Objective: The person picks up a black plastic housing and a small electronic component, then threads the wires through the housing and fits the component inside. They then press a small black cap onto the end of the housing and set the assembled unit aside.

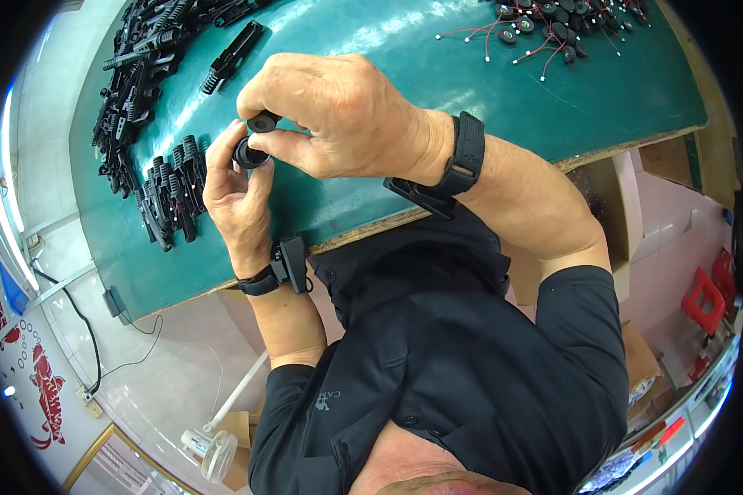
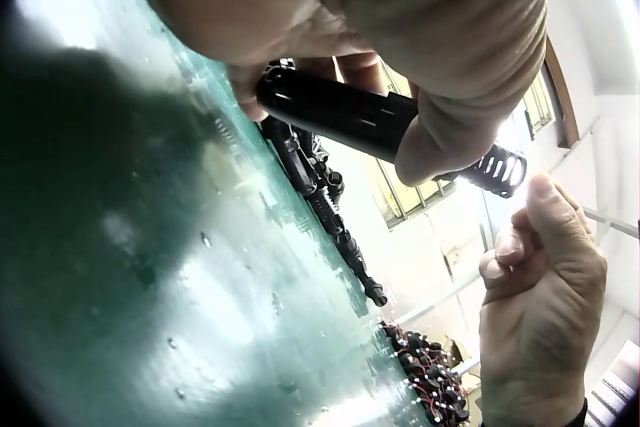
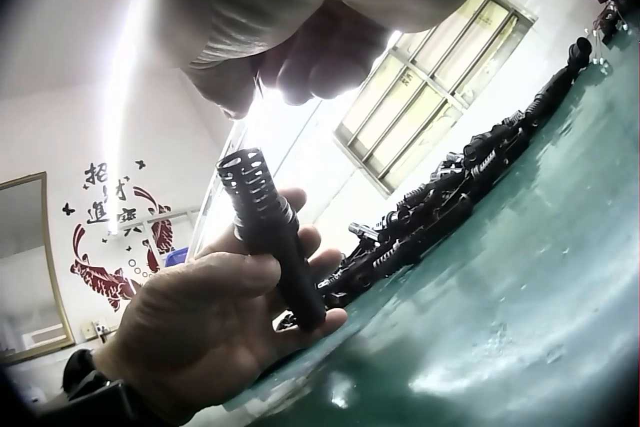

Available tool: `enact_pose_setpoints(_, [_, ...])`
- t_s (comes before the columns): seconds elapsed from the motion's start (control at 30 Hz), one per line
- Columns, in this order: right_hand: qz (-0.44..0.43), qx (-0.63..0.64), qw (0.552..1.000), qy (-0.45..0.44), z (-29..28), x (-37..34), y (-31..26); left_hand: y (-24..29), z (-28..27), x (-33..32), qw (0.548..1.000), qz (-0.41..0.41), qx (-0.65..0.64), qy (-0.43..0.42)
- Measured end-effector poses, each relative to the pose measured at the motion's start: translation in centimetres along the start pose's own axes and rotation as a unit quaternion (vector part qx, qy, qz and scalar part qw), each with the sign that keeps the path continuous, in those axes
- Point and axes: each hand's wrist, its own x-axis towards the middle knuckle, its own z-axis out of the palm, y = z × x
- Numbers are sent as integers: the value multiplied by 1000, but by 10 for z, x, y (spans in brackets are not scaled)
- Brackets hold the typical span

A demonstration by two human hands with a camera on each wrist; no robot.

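My left hand [image 1: 238, 198] grips a black tube [image 2: 335, 115] with a slotted end. In the right wrist view, that slotted end [image 3: 252, 182] points up toward the right hand, with the thumb along the tube's side. My right hand [image 1: 338, 115] pinches a small black round piece [image 1: 262, 121] with a hollow in its face, between thumb and forefinger. It is just above the tube's end in the head view; the fingers hide much of it. Both hands are over the green table [image 1: 363, 198], close together.
Several black slotted tube parts [image 1: 173, 186] lie left of the hands, beside a long pile of black parts [image 1: 132, 99]. One black part [image 1: 233, 56] lies apart. Round black pieces with red wires [image 1: 553, 25] are heaped at the far right. The table's wooden edge [image 1: 371, 227] runs before the body.
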Motion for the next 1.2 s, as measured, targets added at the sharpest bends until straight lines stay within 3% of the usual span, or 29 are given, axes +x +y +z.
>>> enact_pose_setpoints(0.4, [49,55,997,-7,-6,4,-2,-2,-3,-1,1000,2,26,10])
enact_pose_setpoints(0.63, [131,109,985,-38,-9,6,-2,-1,-3,-2,999,-3,32,16])
enact_pose_setpoints(1.2, [102,69,991,-49,-6,3,0,4,1,-2,999,-5,35,11])
